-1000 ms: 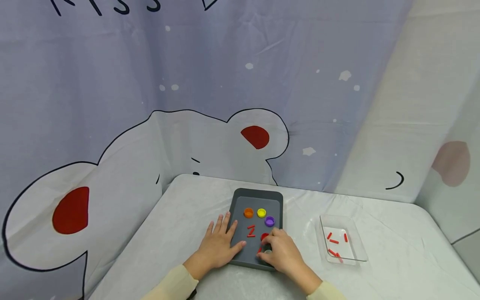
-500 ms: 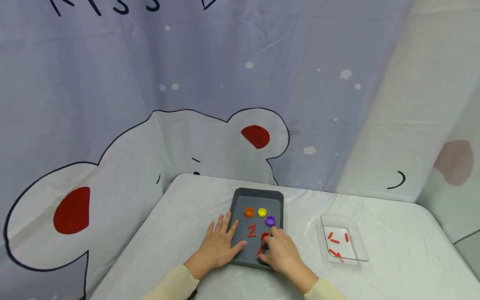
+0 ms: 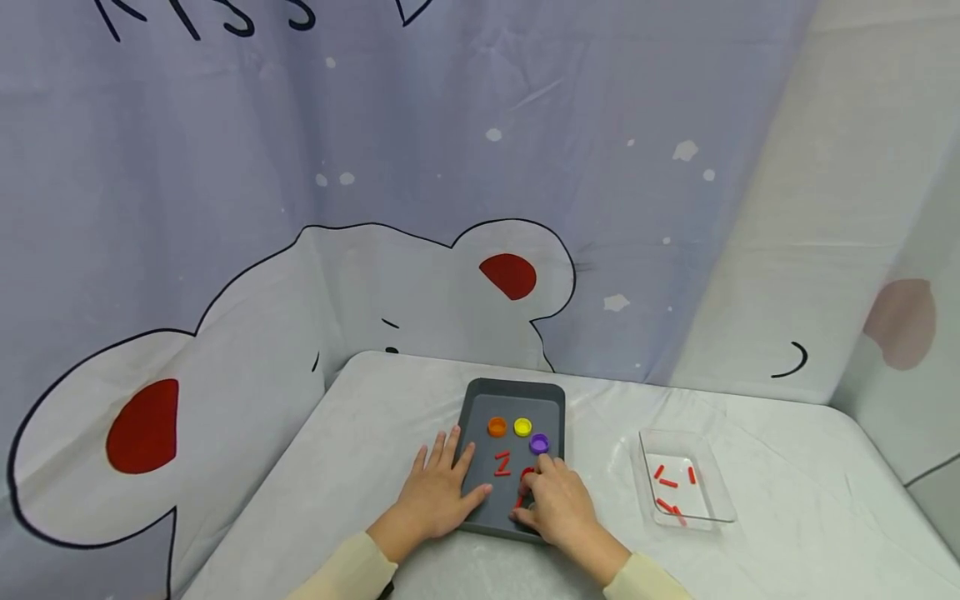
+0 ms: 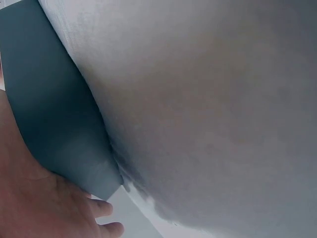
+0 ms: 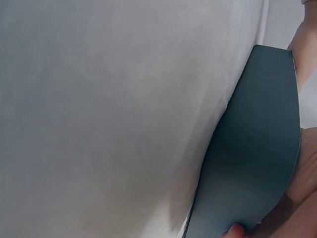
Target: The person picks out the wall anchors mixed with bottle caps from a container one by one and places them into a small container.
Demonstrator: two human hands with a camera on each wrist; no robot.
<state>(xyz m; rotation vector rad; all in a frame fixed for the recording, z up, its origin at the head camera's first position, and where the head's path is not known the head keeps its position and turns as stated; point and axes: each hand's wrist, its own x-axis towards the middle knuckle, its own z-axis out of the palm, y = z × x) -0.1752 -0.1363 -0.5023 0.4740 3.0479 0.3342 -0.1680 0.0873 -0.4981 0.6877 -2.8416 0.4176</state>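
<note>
My left hand (image 3: 435, 493) rests with spread, straight fingers over the left edge of a dark grey tray (image 3: 517, 390). Over the tray's near right part, my right hand (image 3: 562, 505) has its fingers curled down. Its thumb and index finger are at the two ends of a small red stick (image 3: 519, 502) and pinch it close over the tray. Just beyond the fingertips is a red round cap (image 3: 527, 472), partly covered. Left of it, red sticks (image 3: 503, 463) lie in a Z shape. Both wrist views mostly show the tray's outer side (image 4: 54, 99).
Orange (image 3: 497, 427), yellow (image 3: 522, 427) and purple (image 3: 539, 443) caps sit on the tray's far half. A clear rectangular container (image 3: 708, 454) to the right holds several red sticks. White cloth (image 3: 397, 392) covers the table, before a printed curtain (image 3: 420, 125).
My right hand has shifted slightly left and its fingers have closed in by the red stick, covering a pale round thing that showed under it earlier. The left hand stays put.
</note>
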